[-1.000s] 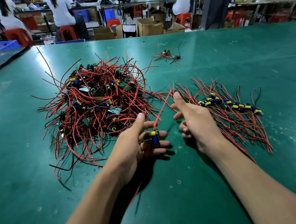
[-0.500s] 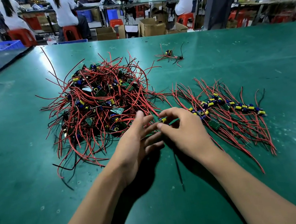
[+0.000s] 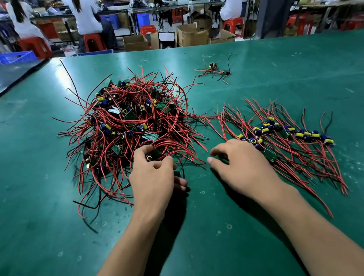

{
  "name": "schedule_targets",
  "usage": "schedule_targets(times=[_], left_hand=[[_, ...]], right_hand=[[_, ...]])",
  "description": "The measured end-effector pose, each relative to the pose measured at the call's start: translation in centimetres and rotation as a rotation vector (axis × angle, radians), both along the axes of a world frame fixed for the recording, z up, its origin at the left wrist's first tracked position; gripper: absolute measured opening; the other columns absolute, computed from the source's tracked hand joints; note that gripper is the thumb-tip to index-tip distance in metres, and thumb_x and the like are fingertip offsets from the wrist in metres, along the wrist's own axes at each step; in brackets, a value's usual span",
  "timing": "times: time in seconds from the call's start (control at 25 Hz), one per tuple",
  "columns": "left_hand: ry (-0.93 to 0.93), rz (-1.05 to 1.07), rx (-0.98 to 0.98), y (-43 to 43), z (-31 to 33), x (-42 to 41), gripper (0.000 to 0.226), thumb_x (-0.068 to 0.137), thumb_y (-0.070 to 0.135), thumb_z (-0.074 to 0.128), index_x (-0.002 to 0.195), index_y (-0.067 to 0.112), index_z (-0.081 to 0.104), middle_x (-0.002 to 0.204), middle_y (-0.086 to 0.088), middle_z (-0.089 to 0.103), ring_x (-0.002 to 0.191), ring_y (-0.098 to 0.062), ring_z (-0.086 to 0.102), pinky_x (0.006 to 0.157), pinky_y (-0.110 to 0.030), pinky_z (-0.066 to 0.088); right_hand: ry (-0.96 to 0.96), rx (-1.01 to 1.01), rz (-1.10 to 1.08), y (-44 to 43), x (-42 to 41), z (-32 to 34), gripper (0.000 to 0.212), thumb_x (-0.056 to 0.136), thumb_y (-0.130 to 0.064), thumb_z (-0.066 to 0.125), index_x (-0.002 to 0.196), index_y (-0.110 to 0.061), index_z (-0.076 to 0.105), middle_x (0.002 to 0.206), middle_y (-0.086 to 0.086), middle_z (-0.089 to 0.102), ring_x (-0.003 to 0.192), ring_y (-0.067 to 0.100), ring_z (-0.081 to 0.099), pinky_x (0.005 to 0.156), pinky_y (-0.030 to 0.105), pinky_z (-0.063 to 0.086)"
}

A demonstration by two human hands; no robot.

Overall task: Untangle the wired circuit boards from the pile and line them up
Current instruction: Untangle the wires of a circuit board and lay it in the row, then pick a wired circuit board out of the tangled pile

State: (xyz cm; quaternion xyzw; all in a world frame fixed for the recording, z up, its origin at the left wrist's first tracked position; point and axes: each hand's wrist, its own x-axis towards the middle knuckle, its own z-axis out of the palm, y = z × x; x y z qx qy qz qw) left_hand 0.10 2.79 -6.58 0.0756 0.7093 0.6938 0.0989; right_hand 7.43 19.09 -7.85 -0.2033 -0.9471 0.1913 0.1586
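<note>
Circuit-board pile (image 3: 127,127), tangled thin red wires (image 3: 170,130): left hand (image 3: 154,179) pinches a flat green board (image 3: 154,155), right hand (image 3: 239,164) grip unclear.

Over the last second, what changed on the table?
The left hand let go of the piece it held and reached forward to the pile, gripping another board at the near edge. The right hand moved right, onto the left end of the row. Pile, row and the far small bundle stayed put.

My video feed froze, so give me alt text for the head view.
Left hand grips a board at the near edge of the tangled pile of red wires; right hand sits palm-down at the pile-side end of the lined-up row on the green table.
</note>
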Motion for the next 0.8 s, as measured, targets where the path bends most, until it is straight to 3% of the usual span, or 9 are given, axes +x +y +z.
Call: schedule_targets(times=[0.16, 0.32, 0.48, 0.6, 0.68, 0.8], left_hand=[[0.063, 0.082, 0.070, -0.4, 0.0, -0.5, 0.034, 0.093, 0.003, 0.054, 0.123, 0.018, 0.048, 0.083, -0.013, 0.069, 0.045, -0.022, 0.062, 0.040, -0.029, 0.049], [0.051, 0.031, -0.047, -0.4, -0.4, -1.0, 0.044, 0.093, 0.005, 0.058, 0.135, 0.014, 0.050, 0.081, -0.005, 0.072, 0.044, -0.021, 0.062, 0.040, -0.028, 0.049], [0.217, 0.097, -0.228, -0.4, -0.7, -1.2, 0.007, 0.085, 0.014, 0.069, 0.092, 0.012, 0.068, 0.064, -0.001, 0.069, 0.043, -0.018, 0.061, 0.044, -0.026, 0.049], [0.422, 0.137, -0.311, -0.5, -0.5, -0.8, 0.010, 0.083, 0.024, 0.075, 0.075, 0.021, 0.069, 0.061, 0.003, 0.065, 0.055, -0.011, 0.059, 0.057, -0.024, 0.050], [0.413, 0.097, -0.147, -0.4, 0.0, -0.3, 0.011, 0.084, 0.022, 0.076, 0.075, 0.019, 0.070, 0.064, 0.001, 0.065, 0.054, -0.011, 0.055, 0.055, -0.023, 0.048], [0.036, -0.064, 0.318, -0.3, 1.4, -0.1, 0.007, 0.081, 0.018, 0.076, 0.080, 0.016, 0.069, 0.064, 0.003, 0.058, 0.051, -0.009, 0.047, 0.049, -0.021, 0.041]], right_hand=[[0.003, -0.055, -0.070, 1.6, 0.3, 0.6, 0.034, 0.094, -0.040, 0.063, 0.118, -0.018, 0.072, 0.115, 0.006, 0.068, 0.106, 0.025, 0.063, 0.095, 0.034, 0.048], [0.064, -0.102, -0.005, 0.6, 0.5, 0.6, 0.028, 0.094, -0.040, 0.064, 0.111, -0.021, 0.074, 0.110, 0.000, 0.069, 0.098, 0.020, 0.065, 0.094, 0.037, 0.051], [0.024, -0.249, 0.030, 0.8, 0.6, 1.1, 0.013, 0.094, -0.027, 0.067, 0.103, -0.025, 0.077, 0.089, -0.009, 0.075, 0.074, 0.004, 0.067, 0.082, 0.024, 0.054], [-0.006, -0.405, 0.013, 1.0, 0.8, 1.2, 0.015, 0.097, -0.015, 0.061, 0.103, -0.023, 0.072, 0.062, -0.009, 0.070, 0.050, 0.007, 0.067, 0.053, 0.018, 0.053], [0.039, -0.565, -0.026, 1.2, 0.8, 1.2, 0.016, 0.100, -0.009, 0.055, 0.105, -0.016, 0.069, 0.067, -0.001, 0.071, 0.042, 0.013, 0.063, 0.041, 0.020, 0.047], [0.104, -0.760, -0.045, 1.1, 0.9, 1.4, 0.013, 0.099, -0.011, 0.059, 0.106, -0.009, 0.069, 0.081, 0.009, 0.071, 0.043, 0.017, 0.060, 0.040, 0.024, 0.045]])
